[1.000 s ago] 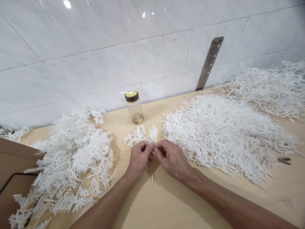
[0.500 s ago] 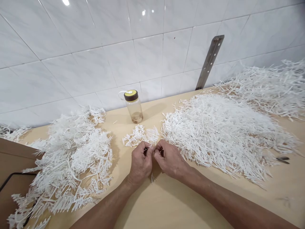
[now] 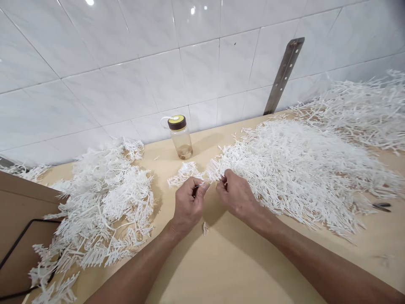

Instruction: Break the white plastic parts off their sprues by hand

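Observation:
My left hand (image 3: pixel 189 204) is closed in a pinch on a thin white strand whose end shows at the fingertips. A short gap to its right, my right hand (image 3: pixel 236 194) pinches a feathery white plastic sprig (image 3: pixel 215 169) that fans out beyond the fingers. Behind my left hand lies a small heap of white sprigs (image 3: pixel 186 171). One loose little sprig (image 3: pixel 205 229) rests on the table between my wrists. A big pile of white branched sprigs (image 3: pixel 300 169) spreads beside my right hand, and another pile (image 3: pixel 107 207) lies off to the left.
A clear bottle with a yellow-and-black lid (image 3: pixel 181 137) stands behind the hands, near the tiled wall (image 3: pixel 126 76). Small dark snips (image 3: pixel 382 207) lie at the far right. A cardboard box (image 3: pixel 28 211) occupies the left edge. A metal bracket (image 3: pixel 284 76) leans against the wall.
My hands were together at the fingertips and are now apart. My right hand has moved right and up, with the fanned sprig at its fingertips. The view has shifted slightly.

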The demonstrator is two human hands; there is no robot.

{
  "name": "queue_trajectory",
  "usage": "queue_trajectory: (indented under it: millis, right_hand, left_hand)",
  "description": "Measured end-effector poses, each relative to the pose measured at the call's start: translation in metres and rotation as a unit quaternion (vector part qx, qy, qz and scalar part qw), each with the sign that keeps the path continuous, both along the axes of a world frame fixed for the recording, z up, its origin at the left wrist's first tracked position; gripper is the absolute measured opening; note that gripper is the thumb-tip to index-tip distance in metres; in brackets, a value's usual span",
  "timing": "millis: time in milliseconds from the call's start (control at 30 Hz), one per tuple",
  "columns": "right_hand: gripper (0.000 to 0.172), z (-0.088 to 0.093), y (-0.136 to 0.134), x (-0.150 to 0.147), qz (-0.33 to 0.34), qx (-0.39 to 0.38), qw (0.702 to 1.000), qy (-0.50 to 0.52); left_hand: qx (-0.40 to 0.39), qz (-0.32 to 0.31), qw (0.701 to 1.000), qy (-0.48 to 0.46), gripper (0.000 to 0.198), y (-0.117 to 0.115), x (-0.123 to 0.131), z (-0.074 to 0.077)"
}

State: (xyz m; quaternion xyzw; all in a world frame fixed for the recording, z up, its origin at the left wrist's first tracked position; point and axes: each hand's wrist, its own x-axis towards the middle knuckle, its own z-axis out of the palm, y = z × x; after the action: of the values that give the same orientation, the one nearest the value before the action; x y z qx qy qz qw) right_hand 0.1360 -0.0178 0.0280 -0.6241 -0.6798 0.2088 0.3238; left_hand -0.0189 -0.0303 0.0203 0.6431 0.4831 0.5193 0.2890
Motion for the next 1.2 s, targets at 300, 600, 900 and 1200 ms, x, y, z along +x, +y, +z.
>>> queue_trajectory:
  millis: [300,600,900,1200]
  right_hand:
    - [0.007,-0.005,0.006,0.022,0.010,0.162,0.983,-0.088]
    - [0.048,-0.013,-0.063,-0.028,0.469,0.223,0.852,-0.059]
    - [0.068,-0.022,-0.052,-0.040,0.498,0.127,0.851,-0.108]
    - [0.053,-0.041,0.025,0.003,0.143,0.159,0.971,-0.106]
  left_hand:
    - [-0.074,0.144,0.977,-0.139,0.031,0.031,-0.022,-0.011]
    - [-0.089,0.118,0.968,-0.205,0.036,0.035,-0.027,-0.011]
    - [-0.130,0.060,0.952,-0.270,0.038,0.047,-0.038,-0.004]
    - [-0.133,0.010,0.977,-0.164,0.035,0.035,-0.031,-0.010]
